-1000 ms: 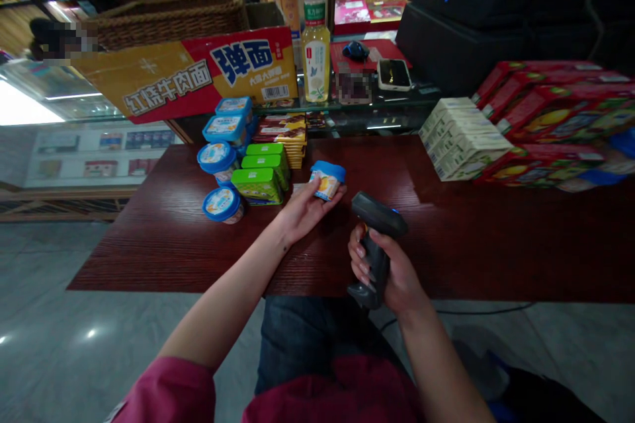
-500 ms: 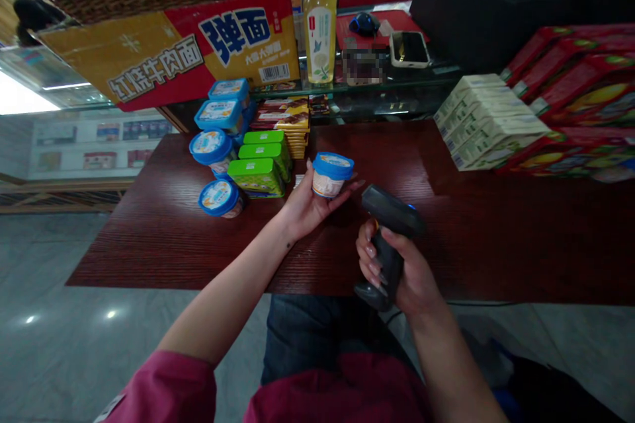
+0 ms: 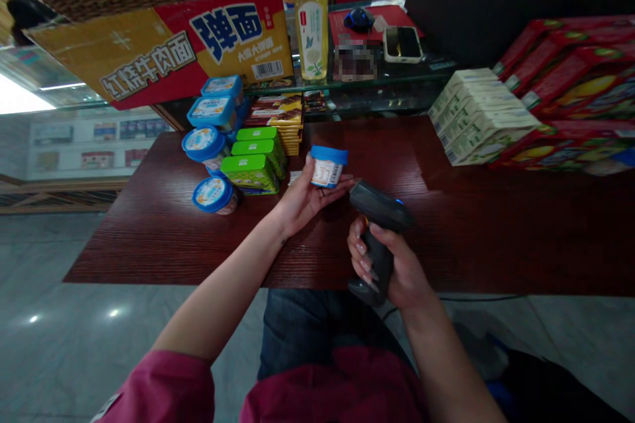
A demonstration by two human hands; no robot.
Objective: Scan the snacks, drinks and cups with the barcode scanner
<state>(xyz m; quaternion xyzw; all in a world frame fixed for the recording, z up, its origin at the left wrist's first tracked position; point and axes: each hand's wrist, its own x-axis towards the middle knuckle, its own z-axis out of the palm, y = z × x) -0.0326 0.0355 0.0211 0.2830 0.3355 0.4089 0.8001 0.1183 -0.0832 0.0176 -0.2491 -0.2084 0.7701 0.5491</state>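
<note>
My left hand (image 3: 305,197) holds a small tub with a blue lid (image 3: 327,166) upright over the dark red table (image 3: 461,231), its printed side toward me. My right hand (image 3: 391,268) is wrapped round the grip of a black handheld scanner (image 3: 378,228), whose head sits just right of and below the tub. To the left lie several more blue-lidded tubs (image 3: 208,145) and green tins (image 3: 254,164).
Stacked chocolate bars (image 3: 278,115) stand behind the green tins. White cartons (image 3: 479,115) and red boxes (image 3: 570,73) fill the table's right side. A glass counter behind holds a noodle box (image 3: 163,46), a bottle (image 3: 311,16), a phone (image 3: 401,44) and a mouse (image 3: 358,18).
My left hand has turned the tub from lying tilted to upright and rotated its label toward me. The scanner has shifted slightly closer to the tub.
</note>
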